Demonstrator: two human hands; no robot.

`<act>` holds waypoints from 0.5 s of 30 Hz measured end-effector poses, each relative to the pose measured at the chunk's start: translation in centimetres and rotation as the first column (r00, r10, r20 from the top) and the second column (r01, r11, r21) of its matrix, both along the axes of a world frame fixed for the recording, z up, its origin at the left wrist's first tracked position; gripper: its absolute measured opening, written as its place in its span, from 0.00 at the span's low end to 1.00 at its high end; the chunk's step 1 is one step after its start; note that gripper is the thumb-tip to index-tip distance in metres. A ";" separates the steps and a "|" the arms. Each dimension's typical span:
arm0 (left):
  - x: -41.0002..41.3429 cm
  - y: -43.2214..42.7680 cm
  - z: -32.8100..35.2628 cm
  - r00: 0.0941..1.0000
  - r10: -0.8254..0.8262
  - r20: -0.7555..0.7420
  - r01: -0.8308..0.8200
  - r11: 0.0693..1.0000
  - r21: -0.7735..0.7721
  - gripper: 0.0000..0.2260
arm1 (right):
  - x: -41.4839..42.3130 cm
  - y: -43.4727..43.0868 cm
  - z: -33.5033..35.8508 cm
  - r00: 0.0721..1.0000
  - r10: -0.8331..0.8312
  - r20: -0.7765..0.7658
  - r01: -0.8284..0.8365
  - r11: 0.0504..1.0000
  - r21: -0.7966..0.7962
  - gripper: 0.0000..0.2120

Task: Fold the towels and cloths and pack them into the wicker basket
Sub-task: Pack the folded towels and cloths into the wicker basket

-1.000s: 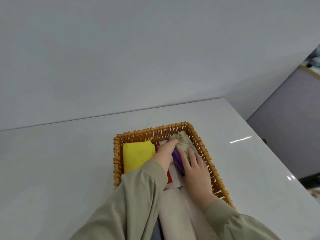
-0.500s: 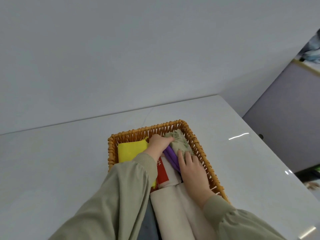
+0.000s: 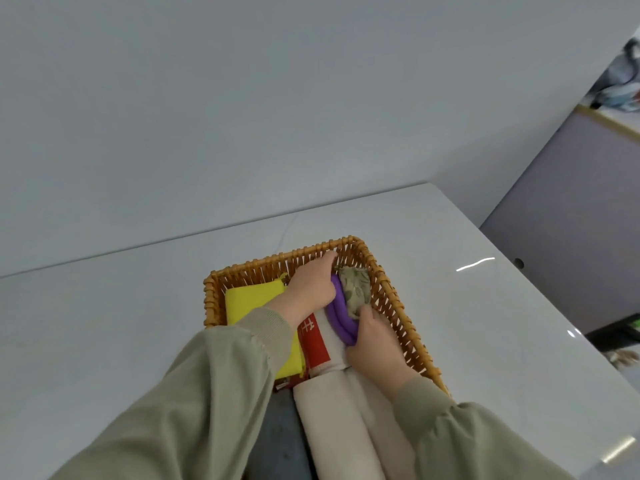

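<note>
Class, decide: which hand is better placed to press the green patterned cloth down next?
Right, probably: the right hand touches the green patterned cloth; the left hand lies beyond the purple cloth, farther off.

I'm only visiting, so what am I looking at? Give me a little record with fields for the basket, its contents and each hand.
Container: wicker basket on a white table
Contents: yellow cloth, red-and-white cloth, purple cloth, green patterned cloth
Near end: beige rolled towels
Left hand: against the purple cloth's far end, fingertips hidden
Right hand: grips the purple cloth's near end, thumb on the patterned cloth
Stage: packing
</note>
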State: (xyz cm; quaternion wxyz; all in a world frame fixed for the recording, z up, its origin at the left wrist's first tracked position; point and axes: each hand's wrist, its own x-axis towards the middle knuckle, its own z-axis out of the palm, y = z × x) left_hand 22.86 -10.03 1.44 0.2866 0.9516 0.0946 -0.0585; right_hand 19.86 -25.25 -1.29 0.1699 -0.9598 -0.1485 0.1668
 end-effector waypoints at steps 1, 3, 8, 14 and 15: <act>-0.5 0.4 0.4 0.990 -0.129 0.061 0.118 0.981 0.152 0.28 | 0.0 0.0 0.0 1.000 0.003 -0.007 -0.002 1.000 0.012 0.14; -1.1 1.2 0.9 0.895 -0.412 0.174 0.309 0.852 0.423 0.28 | 0.2 -0.1 0.1 1.000 0.015 -0.020 -0.015 1.000 0.024 0.14; -0.6 1.2 0.2 0.557 -0.830 -0.035 0.580 0.359 0.732 0.29 | 0.8 -0.1 0.2 0.999 0.046 -0.002 -0.046 0.999 0.008 0.24; 1.4 0.4 -0.7 0.643 -0.737 -0.207 0.621 0.344 0.704 0.29 | 0.7 -0.1 -0.2 0.999 0.034 -0.035 -0.033 0.999 0.029 0.30; 1.6 0.2 -0.8 0.649 -0.729 -0.218 0.622 0.343 0.704 0.28 | 0.7 -0.1 -0.2 0.998 0.026 -0.049 -0.024 0.999 0.032 0.25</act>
